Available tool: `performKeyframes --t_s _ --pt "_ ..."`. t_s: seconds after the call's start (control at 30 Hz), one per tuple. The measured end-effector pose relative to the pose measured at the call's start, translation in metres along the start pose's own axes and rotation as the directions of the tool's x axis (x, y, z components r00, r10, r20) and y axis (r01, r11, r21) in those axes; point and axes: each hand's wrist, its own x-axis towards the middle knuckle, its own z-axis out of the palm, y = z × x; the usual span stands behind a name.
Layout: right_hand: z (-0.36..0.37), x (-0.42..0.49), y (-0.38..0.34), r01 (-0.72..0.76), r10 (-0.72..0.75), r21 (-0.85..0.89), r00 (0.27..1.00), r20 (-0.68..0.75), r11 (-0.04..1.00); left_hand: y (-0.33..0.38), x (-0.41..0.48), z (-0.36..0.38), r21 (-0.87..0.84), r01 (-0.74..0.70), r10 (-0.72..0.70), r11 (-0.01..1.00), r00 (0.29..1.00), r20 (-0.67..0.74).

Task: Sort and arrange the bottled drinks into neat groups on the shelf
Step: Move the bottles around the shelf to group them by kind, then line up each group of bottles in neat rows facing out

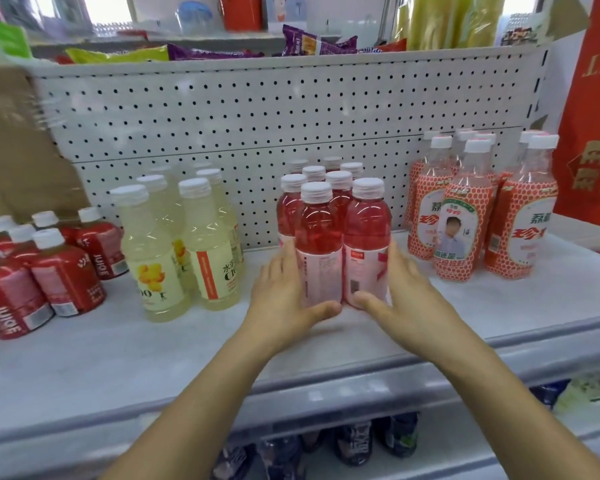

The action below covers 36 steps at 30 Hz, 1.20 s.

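Several pink drink bottles (pixel 335 233) with white caps stand in a tight cluster at the middle of the white shelf (pixel 499 306). My left hand (pixel 281 296) presses flat against the left side of the front pink bottles, thumb across their base. My right hand (pixel 402 292) presses the right side the same way. Pale yellow bottles (pixel 174 251) stand grouped to the left. Short red juice bottles (pixel 39 271) fill the far left. Red-and-white dotted bottles (pixel 471 216) stand in a group on the right.
A perforated white back panel (pixel 257 116) closes the shelf behind the bottles. Snack bags (pixel 222 50) lie on the shelf above. A red box (pixel 593 133) stands at the far right. Dark bottles (pixel 361 441) sit on the shelf below.
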Motion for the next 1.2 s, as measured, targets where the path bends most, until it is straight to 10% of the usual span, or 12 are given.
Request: performKeyframes --t_s 0.1,0.3,0.57,0.83,1.2 --pt "-0.002 -0.035 -0.026 0.057 -0.062 -0.144 0.998 -0.025 0.988 -0.002 -0.041 -0.023 0.128 -0.047 0.041 0.991 0.998 0.051" --pt "0.056 -0.098 -0.093 0.429 -0.408 0.113 0.896 -0.174 0.896 -0.060 -0.157 -0.098 0.143 -0.202 0.220 0.969 0.967 -0.125" --pt "0.214 -0.200 -0.256 0.437 -0.539 0.362 0.801 0.259 0.823 -0.201 -0.356 -0.203 0.132 0.227 -0.221 0.965 0.973 -0.060" --pt "0.392 -0.342 -0.392 0.425 -0.549 0.380 0.408 0.730 0.822 -0.338 -0.595 -0.277 0.092 0.713 -0.714 0.695 0.699 -0.022" --pt "0.530 -0.393 -0.542 0.331 -0.502 0.408 0.284 0.817 0.851 -0.476 -0.724 -0.352 -0.355 0.821 -0.892 0.448 0.385 -0.236"
